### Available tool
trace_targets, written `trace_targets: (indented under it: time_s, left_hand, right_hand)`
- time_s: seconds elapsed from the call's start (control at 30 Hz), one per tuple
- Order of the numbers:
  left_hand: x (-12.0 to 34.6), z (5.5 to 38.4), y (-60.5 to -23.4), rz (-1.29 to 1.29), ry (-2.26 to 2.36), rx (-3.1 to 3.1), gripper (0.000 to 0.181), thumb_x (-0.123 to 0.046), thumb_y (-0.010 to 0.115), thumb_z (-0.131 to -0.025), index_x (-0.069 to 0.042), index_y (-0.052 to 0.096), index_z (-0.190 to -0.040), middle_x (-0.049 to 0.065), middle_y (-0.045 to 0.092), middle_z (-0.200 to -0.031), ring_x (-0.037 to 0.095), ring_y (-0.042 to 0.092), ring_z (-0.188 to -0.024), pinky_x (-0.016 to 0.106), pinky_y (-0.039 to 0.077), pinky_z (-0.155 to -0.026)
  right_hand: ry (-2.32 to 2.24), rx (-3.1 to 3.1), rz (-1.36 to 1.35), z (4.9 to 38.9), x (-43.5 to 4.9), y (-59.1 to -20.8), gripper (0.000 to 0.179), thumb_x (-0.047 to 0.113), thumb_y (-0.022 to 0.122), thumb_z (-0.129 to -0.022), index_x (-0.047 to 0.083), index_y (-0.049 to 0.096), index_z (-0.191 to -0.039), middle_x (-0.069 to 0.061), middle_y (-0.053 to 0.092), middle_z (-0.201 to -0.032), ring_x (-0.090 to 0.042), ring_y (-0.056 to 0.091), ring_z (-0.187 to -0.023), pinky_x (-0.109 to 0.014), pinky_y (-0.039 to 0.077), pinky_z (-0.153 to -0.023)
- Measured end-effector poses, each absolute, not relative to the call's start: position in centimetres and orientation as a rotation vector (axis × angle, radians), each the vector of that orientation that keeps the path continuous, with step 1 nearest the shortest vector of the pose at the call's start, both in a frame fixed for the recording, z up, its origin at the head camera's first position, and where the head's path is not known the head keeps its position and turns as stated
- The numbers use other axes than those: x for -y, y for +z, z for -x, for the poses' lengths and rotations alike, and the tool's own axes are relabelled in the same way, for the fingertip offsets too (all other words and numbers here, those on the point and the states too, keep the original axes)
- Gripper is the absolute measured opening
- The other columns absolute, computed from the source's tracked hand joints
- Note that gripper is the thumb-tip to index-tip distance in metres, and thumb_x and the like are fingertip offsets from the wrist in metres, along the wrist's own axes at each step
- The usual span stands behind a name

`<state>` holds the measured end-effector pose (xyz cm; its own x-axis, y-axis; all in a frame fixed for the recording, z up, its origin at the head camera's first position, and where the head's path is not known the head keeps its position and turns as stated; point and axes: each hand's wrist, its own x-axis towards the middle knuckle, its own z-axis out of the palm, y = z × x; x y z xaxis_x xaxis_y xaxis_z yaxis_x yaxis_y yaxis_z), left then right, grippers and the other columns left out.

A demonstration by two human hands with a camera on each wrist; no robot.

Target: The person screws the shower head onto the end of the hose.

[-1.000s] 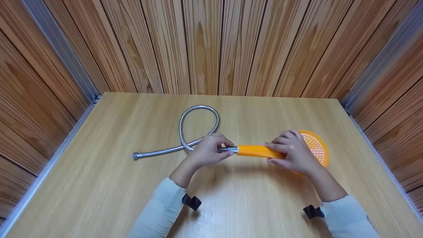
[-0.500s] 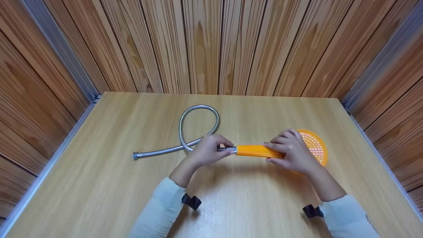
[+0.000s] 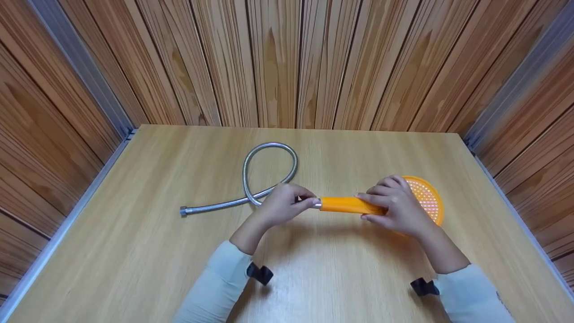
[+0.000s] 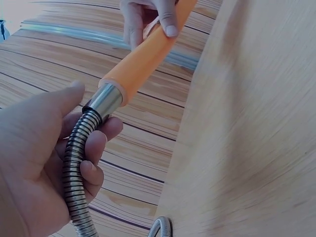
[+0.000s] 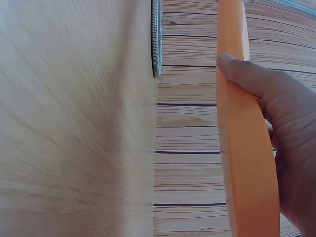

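An orange shower head [image 3: 343, 205] with a round nozzle face [image 3: 428, 202] is held above the table, its handle pointing left. My right hand [image 3: 397, 207] grips it where the handle meets the head; the thumb lies along the orange side in the right wrist view. At the handle's end sits a silver metal collar [image 4: 104, 99], joined to a ribbed metal shower hose [image 4: 74, 170]. My left hand [image 3: 284, 205] holds the hose's end, fingers curled beneath it and thumb beside the collar. In the head view, thumb and fingers cover most of that collar.
The hose makes a loop on the wooden table [image 3: 134, 269] behind my left hand. Its free end, with a hex nut [image 3: 183, 211], lies at the left. Wood-panelled walls [image 3: 278, 63] enclose the table's back and sides.
My left thumb has slid right, over the metal collar. The shower head and right hand have shifted very slightly left. The hose loop on the table looks unchanged.
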<state>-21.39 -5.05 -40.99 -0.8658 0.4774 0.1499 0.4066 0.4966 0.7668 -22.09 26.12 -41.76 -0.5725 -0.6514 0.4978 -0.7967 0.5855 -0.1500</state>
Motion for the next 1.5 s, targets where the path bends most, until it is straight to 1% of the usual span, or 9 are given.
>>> trace_targets:
  time_s: [0.23, 0.4, 0.53, 0.63, 0.7, 0.83, 0.97, 1.23, 1.5]
  left_hand:
    - [5.05, 21.45, -40.94, -0.825, 1.339, -2.655, 0.027, -0.027, 0.076, -0.086, -0.012, 0.075, -0.108, -0.006, 0.065, -0.096, 0.012, 0.056, -0.08, 0.022, 0.051, -0.071]
    - [4.98, 21.43, -40.97, -0.794, 1.325, -2.654, 0.034, -0.036, 0.071, -0.089, -0.012, 0.074, -0.112, -0.008, 0.067, -0.096, 0.012, 0.056, -0.081, 0.024, 0.05, -0.071]
    - [4.86, 21.45, -40.94, -0.767, 1.262, -2.645, 0.035, -0.04, 0.067, -0.091, -0.014, 0.075, -0.112, -0.011, 0.068, -0.092, 0.011, 0.057, -0.078, 0.024, 0.05, -0.07]
    - [4.86, 21.51, -40.96, -0.79, 1.234, -2.643, 0.03, -0.037, 0.067, -0.092, -0.013, 0.076, -0.108, -0.01, 0.068, -0.088, 0.011, 0.057, -0.074, 0.024, 0.049, -0.067]
    - [4.87, 21.55, -41.01, -0.807, 1.229, -2.655, 0.028, -0.034, 0.068, -0.092, -0.012, 0.076, -0.106, -0.009, 0.068, -0.087, 0.011, 0.057, -0.073, 0.023, 0.05, -0.067]
    - [4.84, 21.49, -41.0, -0.808, 1.227, -2.686, 0.024, -0.03, 0.07, -0.091, -0.011, 0.076, -0.104, -0.007, 0.068, -0.089, 0.011, 0.057, -0.075, 0.022, 0.05, -0.07]
    - [4.88, 21.26, -40.84, -0.783, 1.218, -2.708, 0.023, -0.027, 0.072, -0.089, -0.011, 0.075, -0.105, -0.006, 0.068, -0.092, 0.012, 0.058, -0.077, 0.022, 0.051, -0.072]
    - [4.89, 21.04, -40.77, -0.827, 1.161, -2.793, 0.021, -0.027, 0.076, -0.086, -0.013, 0.076, -0.101, -0.009, 0.067, -0.089, 0.011, 0.057, -0.075, 0.022, 0.05, -0.071]
    - [5.22, 21.24, -41.61, -0.889, 1.253, -2.748, 0.029, -0.029, 0.078, -0.082, -0.013, 0.077, -0.106, -0.008, 0.07, -0.092, 0.007, 0.059, -0.077, 0.02, 0.051, -0.071]
  right_hand:
    - [0.499, 2.431, -1.163, 22.1, -26.15, -41.88, 0.046, 0.039, 0.082, -0.078, 0.014, 0.074, -0.116, -0.001, 0.071, -0.098, -0.023, 0.052, -0.097, -0.051, 0.029, -0.097]
    - [0.491, 2.43, -1.159, 22.09, -26.24, -41.86, 0.046, 0.042, 0.08, -0.079, 0.014, 0.074, -0.116, -0.001, 0.071, -0.098, -0.023, 0.052, -0.097, -0.051, 0.029, -0.097]
    - [0.492, 2.409, -1.173, 22.08, -26.26, -41.76, 0.046, 0.046, 0.077, -0.081, 0.014, 0.074, -0.115, -0.001, 0.071, -0.097, -0.023, 0.052, -0.095, -0.051, 0.029, -0.096]
    - [0.482, 2.381, -1.189, 22.2, -26.18, -41.83, 0.045, 0.042, 0.08, -0.079, 0.013, 0.075, -0.114, -0.002, 0.071, -0.095, -0.024, 0.052, -0.093, -0.051, 0.03, -0.094]
    - [0.477, 2.366, -1.195, 22.27, -26.07, -41.91, 0.044, 0.035, 0.084, -0.075, 0.012, 0.075, -0.112, -0.002, 0.071, -0.093, -0.024, 0.052, -0.092, -0.05, 0.03, -0.093]
    - [0.483, 2.368, -1.186, 22.29, -25.85, -42.0, 0.047, 0.027, 0.089, -0.069, 0.012, 0.075, -0.111, -0.003, 0.071, -0.092, -0.024, 0.052, -0.091, -0.05, 0.03, -0.093]
    - [0.488, 2.397, -1.178, 22.21, -25.67, -41.9, 0.046, 0.03, 0.087, -0.072, 0.012, 0.075, -0.113, -0.002, 0.07, -0.094, -0.024, 0.051, -0.092, -0.05, 0.029, -0.095]
    - [0.505, 2.454, -1.176, 22.03, -25.51, -41.67, 0.044, 0.03, 0.086, -0.073, 0.011, 0.075, -0.112, -0.002, 0.07, -0.093, -0.023, 0.05, -0.092, -0.05, 0.028, -0.095]
    - [0.525, 2.546, -1.135, 21.68, -25.75, -41.92, 0.046, 0.031, 0.086, -0.074, 0.013, 0.074, -0.114, 0.0, 0.07, -0.096, -0.021, 0.049, -0.096, -0.05, 0.027, -0.099]
